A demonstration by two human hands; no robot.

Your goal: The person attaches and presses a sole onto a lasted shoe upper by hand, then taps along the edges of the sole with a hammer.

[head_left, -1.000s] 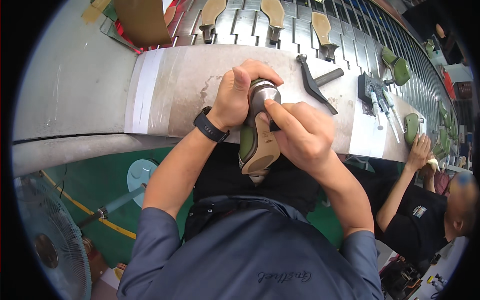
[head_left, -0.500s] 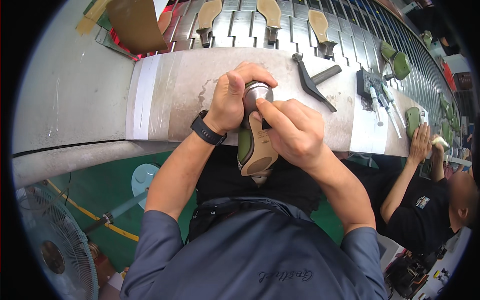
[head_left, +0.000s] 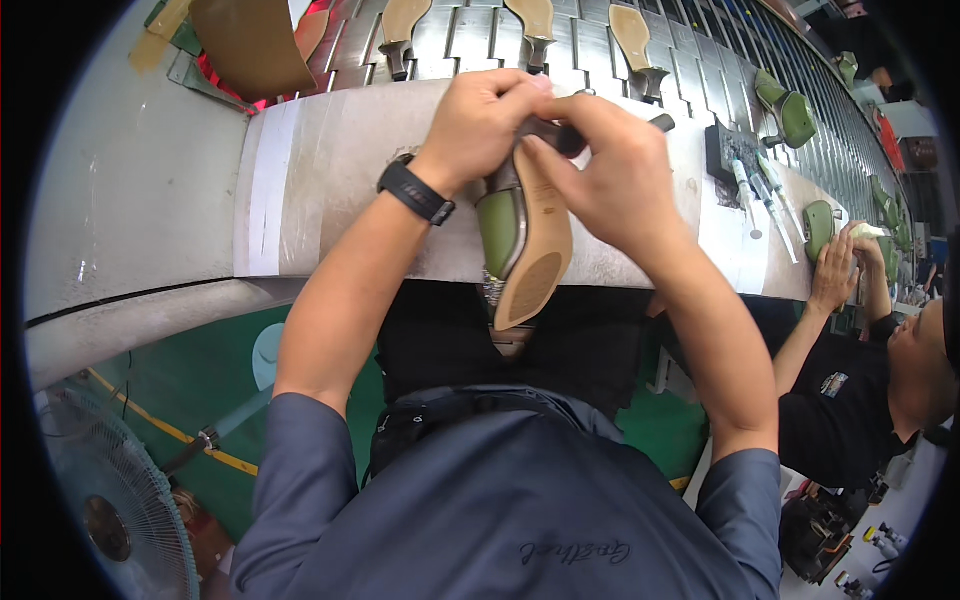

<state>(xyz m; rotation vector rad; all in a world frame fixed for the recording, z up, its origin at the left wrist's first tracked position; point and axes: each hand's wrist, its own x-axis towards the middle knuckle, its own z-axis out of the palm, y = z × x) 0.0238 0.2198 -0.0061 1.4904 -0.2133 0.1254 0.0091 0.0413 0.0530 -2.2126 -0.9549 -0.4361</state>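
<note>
Over the near side of the bench I have a green high-heeled shoe (head_left: 540,235), its tan sole turned up and its toe toward me. My left hand (head_left: 480,125) is closed around the heel end, fingers curled at the back. On the other side of the shoe my right hand (head_left: 625,170) grips the dark heel between thumb and fingers. The exact finger contact at the far end is hidden behind my knuckles. Just beyond my right hand, a hammer (head_left: 660,123) lies mostly covered, with its handle end showing.
Upturned shoes with tan soles (head_left: 630,40) stand along the metal slat conveyor (head_left: 460,45). Syringes (head_left: 768,205) and a black block (head_left: 728,150) lie to the right. A co-worker's hands (head_left: 835,270) hold a green shoe farther right. A fan (head_left: 105,500) stands at lower left.
Both hands and the shoe have moved away from my body, over the bench. My left fingers have closed in, and my right hand has shifted toward the far side of the heel.
</note>
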